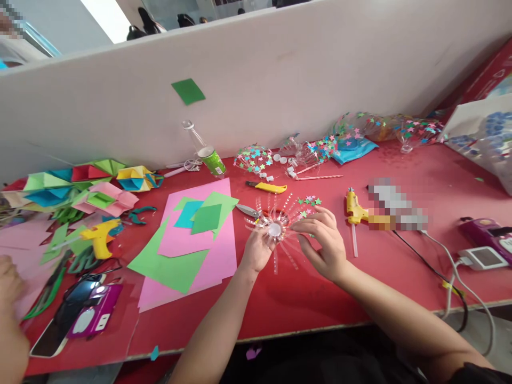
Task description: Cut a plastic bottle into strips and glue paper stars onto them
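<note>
My left hand (pixel 258 249) is closed on a clear plastic bottle top (pixel 275 230), its side cut into many thin strips that fan outward. My right hand (pixel 323 241) hovers just right of it with fingers apart, fingertips close to the strips; whether they touch one I cannot tell. Small coloured paper stars (pixel 310 201) lie behind my right hand. Scissors (pixel 247 210) are partly hidden behind the strips. A yellow utility knife (pixel 272 187) lies farther back.
Coloured paper sheets (pixel 172 266) lie left of my hands. A yellow glue gun (pixel 354 208) sits on the right, a bottle (pixel 212 160) leans by the wall, and star-covered plastic pieces (pixel 254 159) line the back. Another person's hand (pixel 10 282) rests at far left.
</note>
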